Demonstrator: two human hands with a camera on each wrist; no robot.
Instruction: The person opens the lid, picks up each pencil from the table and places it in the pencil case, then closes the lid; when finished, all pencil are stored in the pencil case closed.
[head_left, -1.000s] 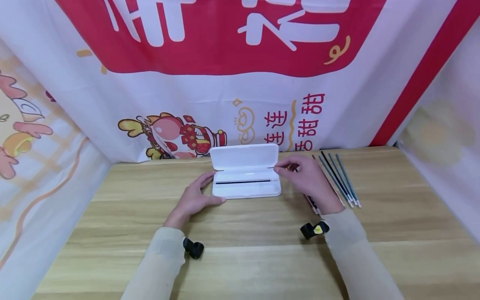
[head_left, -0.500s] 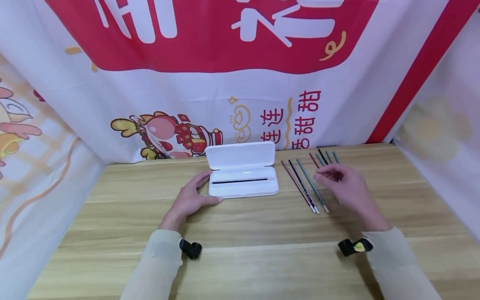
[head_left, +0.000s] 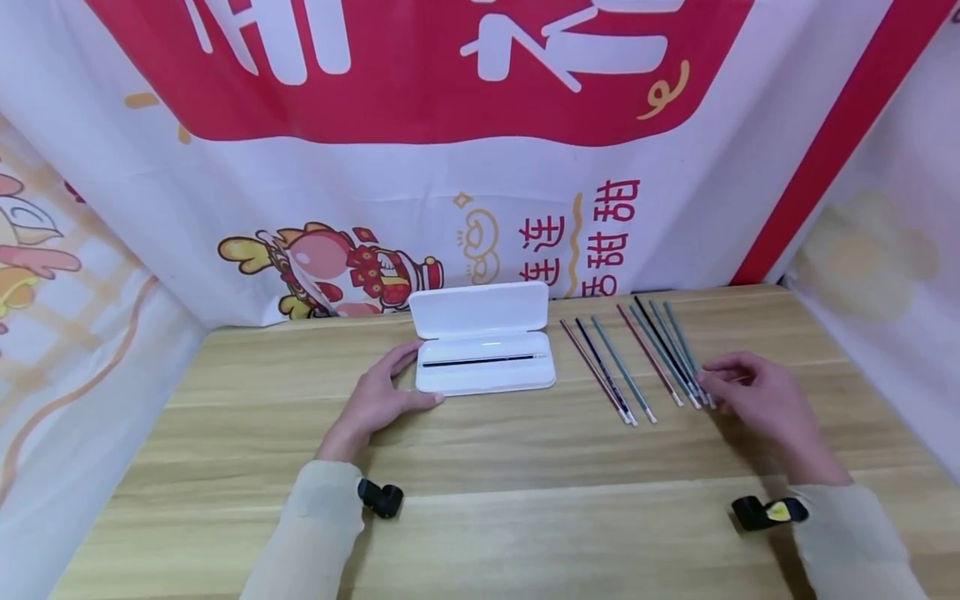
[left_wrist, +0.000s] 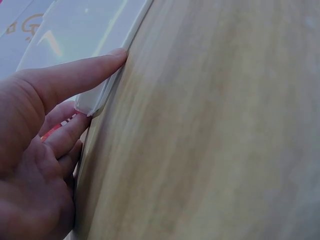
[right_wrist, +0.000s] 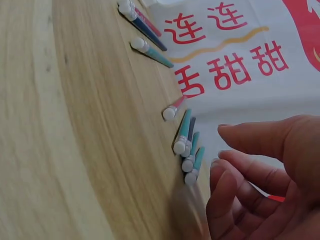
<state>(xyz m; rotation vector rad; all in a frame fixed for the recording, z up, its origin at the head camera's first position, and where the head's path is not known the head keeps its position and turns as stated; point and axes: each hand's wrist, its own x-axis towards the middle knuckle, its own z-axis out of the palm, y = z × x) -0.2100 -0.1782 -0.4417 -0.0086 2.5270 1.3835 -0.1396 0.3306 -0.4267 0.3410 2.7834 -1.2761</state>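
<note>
Wooden tabletop [head_left: 480,450] with a festive red-and-white banner [head_left: 450,167] behind it. So far one dark pencil [head_left: 483,361] lies in the open white pencil case [head_left: 483,373]; seven more pencils [head_left: 637,358] lie loose on the table to its right, so most of the job looks undone. Left hand [head_left: 378,400] rests relaxed against the case's left end, thumb along its front edge. Right hand [head_left: 757,396] hovers with loosely curled fingers at the near tips of the rightmost pencils, gripping nothing.

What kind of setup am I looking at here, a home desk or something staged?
Probably a staged recording booth: a wooden table closed in on three sides by hung printed banners, with only a white pencil case and a row of pencils laid out.
</note>
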